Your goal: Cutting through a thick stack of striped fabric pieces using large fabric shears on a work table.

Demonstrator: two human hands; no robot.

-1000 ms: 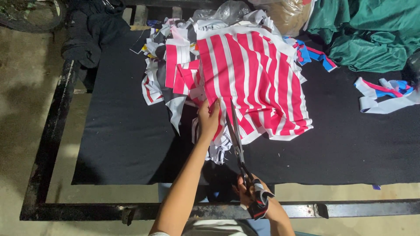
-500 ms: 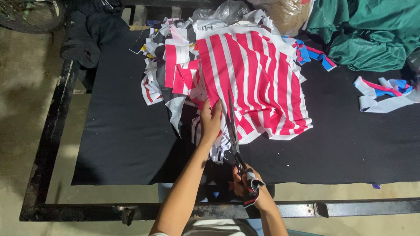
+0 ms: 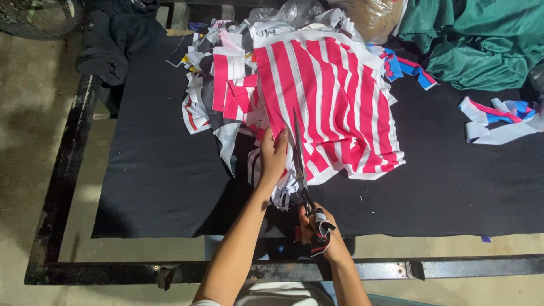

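from the head view, a black mat [image 3: 153, 170] covers a table with a dark metal frame [image 3: 62, 187]. the left hand [image 3: 273, 156] lies flat, fingers together, pressing the near edge of a pink and white striped cloth [image 3: 334, 102] at mid-table. just right of it the right hand [image 3: 317, 232] is closed round the wrapped handles of the scissors [image 3: 299, 164], whose long blades point far, up into the cloth, close together. left of the striped cloth sits a heap of scraps [image 3: 221, 96], pink, white and grey. far right lies green fabric [image 3: 481, 39], with blue, red and white strips [image 3: 498, 116] near it. dark clothes [image 3: 113, 34] lie at the far left corner. a clear plastic bag [image 3: 294, 11] sits at the far edge.
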